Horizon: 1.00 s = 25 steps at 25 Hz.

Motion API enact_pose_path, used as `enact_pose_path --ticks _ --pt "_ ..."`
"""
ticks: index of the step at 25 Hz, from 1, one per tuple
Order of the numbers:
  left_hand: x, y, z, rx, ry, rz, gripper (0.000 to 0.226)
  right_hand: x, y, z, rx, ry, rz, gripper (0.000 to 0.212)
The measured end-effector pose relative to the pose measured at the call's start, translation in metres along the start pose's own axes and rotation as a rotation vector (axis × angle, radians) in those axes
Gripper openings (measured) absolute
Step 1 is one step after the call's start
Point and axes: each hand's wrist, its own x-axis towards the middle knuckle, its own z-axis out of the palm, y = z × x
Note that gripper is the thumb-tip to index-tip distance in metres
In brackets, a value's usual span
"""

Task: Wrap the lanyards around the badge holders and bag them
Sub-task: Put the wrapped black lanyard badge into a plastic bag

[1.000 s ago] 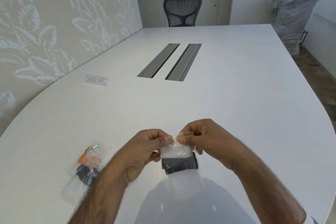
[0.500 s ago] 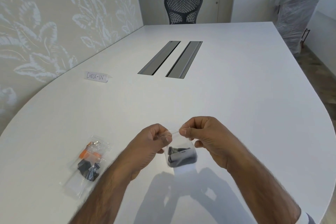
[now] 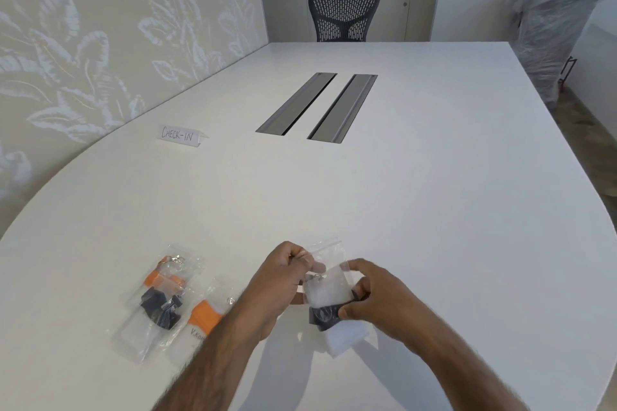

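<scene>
Seemingly, left hand (image 3: 279, 281), right hand (image 3: 379, 298) pinching bag (image 3: 329, 291)

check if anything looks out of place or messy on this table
Nothing stands out. The left hand and right hand hold the clear bag and the black-wrapped badge holder. Other wrapped badge holders lie flat by the left forearm, and the check-in sign stands upright.
</scene>
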Motion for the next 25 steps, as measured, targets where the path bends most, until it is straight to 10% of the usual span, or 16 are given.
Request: enact_pose_path --ticks 11,25 --pt "-0.007 -0.009 -0.002 -0.441 -0.041 -0.183 0.042 0.008 -0.007 0.008 0.688 0.181 -0.086 0.021" --pt "-0.005 -0.003 -0.005 -0.312 0.130 0.090 0.019 0.005 -0.015 0.000 0.729 0.037 -0.079 0.017"
